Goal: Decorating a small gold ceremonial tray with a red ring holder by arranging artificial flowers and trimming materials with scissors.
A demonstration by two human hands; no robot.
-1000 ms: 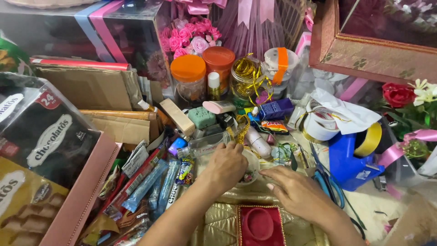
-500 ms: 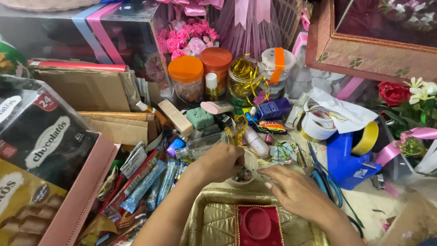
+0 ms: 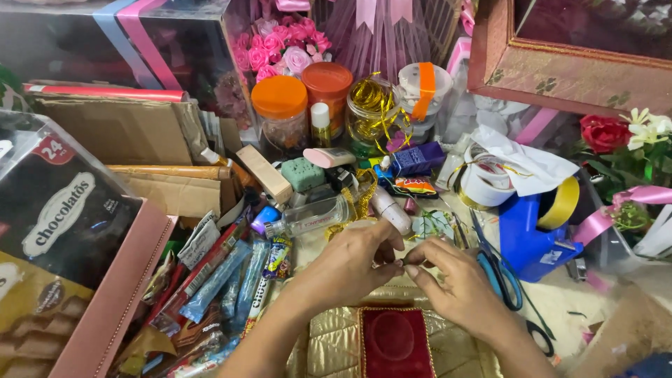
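Honestly the main thing is hard to make out here: both hands are meeting in the middle and pinching some tiny dark bit (image 3: 404,260) between the fingertips, and it's way too small to tell what it is. The left hand (image 3: 350,264) is curling in from the left, the right hand (image 3: 458,287) is coming in from the right, and their fingertips are touching around that bit. So both are pinching it, not open.

Both forearms are getting cut off by the bottom edge. The gold quilted tray (image 3: 329,346) directly under the hands is half hidden too, and so is the red velvet pad (image 3: 392,344) sitting in it, which has an oval dent pressed in.

The table itself is barely showing under all the clutter. Just behind the left hand a clear little bottle (image 3: 308,218) is lying on its side, with curly gold ribbon (image 3: 364,199) tangling next to it. Blue-handled scissors (image 3: 498,273) are lying just beside the right hand. Further right a blue tape dispenser (image 3: 525,234) is holding a yellow roll. At the back two plastic jars with orange lids (image 3: 283,98) are standing side by side, near some pink fabric roses (image 3: 280,52). Shiny candy wrappers (image 3: 224,280) are piling up to the left, and a big glossy chocolate box (image 3: 56,224) is running off the left edge.
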